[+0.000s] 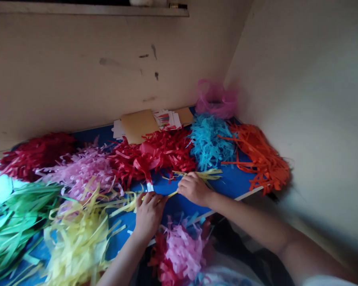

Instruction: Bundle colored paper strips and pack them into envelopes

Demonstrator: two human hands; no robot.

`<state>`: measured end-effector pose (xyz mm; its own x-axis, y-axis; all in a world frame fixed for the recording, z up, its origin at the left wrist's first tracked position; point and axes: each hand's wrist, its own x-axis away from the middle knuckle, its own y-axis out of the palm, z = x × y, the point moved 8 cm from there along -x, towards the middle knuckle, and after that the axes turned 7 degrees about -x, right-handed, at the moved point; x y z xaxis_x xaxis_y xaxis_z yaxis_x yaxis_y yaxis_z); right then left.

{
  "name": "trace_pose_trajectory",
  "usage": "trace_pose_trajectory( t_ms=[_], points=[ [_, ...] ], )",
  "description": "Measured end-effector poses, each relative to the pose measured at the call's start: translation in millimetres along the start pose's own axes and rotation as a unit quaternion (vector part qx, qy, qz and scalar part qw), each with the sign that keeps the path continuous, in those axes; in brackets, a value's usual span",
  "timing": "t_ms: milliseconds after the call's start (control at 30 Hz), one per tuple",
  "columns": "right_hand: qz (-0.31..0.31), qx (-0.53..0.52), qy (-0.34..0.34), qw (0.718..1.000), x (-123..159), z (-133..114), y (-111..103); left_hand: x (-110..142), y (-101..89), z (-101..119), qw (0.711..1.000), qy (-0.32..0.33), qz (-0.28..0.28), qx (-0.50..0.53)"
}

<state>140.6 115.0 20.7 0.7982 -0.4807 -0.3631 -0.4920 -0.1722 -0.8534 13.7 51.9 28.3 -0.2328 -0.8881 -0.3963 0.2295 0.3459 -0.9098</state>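
Note:
Between my two hands runs a narrow, twisted length of yellow paper (172,194), gripped at both sides over the blue table. My left hand (150,210) is closed on its left part, and loose yellow strips (125,204) fan out beyond that hand. My right hand (195,189) pinches the right part, with more yellow strips (210,174) spreading out behind it. A small white piece (149,186) lies just behind my left hand. The fingertips of both hands are partly hidden.
Piles of shredded paper cover much of the blue table (240,180): red (167,153), pink (86,171), blue (211,141), orange (259,159), green (20,222) and yellow (77,238). Behind are cards (140,125) and a pink plastic bag (216,101). Pink shreds (186,246) sit below the front edge.

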Motion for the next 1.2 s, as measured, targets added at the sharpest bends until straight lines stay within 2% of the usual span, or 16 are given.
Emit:
trace_pose_trajectory(
  t_ms=[133, 233, 400, 567, 633, 700, 800, 867, 933, 1067, 1133, 1200],
  points=[
    [0.021, -0.054, 0.050, 0.997, 16, 31, -5, 12, 9.1, -19, 0.999, -0.026, -0.009, 0.047],
    [0.022, -0.084, 0.080, 0.993, 21, 42, -10, 15, 14.2, -26, 0.996, -0.047, -0.015, 0.073],
    [0.011, -0.102, 0.106, 0.989, 19, 41, -12, 12, 15.9, -26, 0.994, -0.082, -0.026, 0.071],
    [0.009, -0.075, 0.149, 0.986, 13, 43, -7, 5, 15.4, -22, 0.992, -0.118, -0.046, 0.013],
    [0.002, -0.064, 0.144, 0.988, 11, 41, -7, 3, 13.4, -20, 0.992, -0.119, -0.052, -0.006],
    [-0.015, -0.062, 0.117, 0.991, 10, 35, -8, 2, 10.7, -16, 0.993, -0.102, -0.055, -0.013],
    [-0.040, -0.045, 0.041, 0.997, 10, 21, -11, 1, 7.1, 0, 0.998, -0.018, -0.052, -0.024],
    [-0.043, 0.000, -0.017, 0.999, 9, 11, -13, -1, 6.4, 11, 0.998, 0.034, -0.042, -0.039],
    [-0.040, 0.050, -0.058, 0.996, 6, 5, -11, -6, 6.9, 18, 0.997, 0.055, -0.028, -0.046],
    [-0.025, 0.066, -0.058, 0.996, -2, -4, -16, -20, -0.8, 25, 0.996, 0.071, 0.006, -0.051],
    [0.004, 0.029, -0.028, 0.999, -5, -13, -34, -24, -16.9, 27, 0.995, 0.074, 0.032, -0.051],
    [0.031, -0.036, 0.019, 0.999, -7, -22, -57, -24, -41.7, 29, 0.994, 0.079, 0.064, -0.041]
  ],
)
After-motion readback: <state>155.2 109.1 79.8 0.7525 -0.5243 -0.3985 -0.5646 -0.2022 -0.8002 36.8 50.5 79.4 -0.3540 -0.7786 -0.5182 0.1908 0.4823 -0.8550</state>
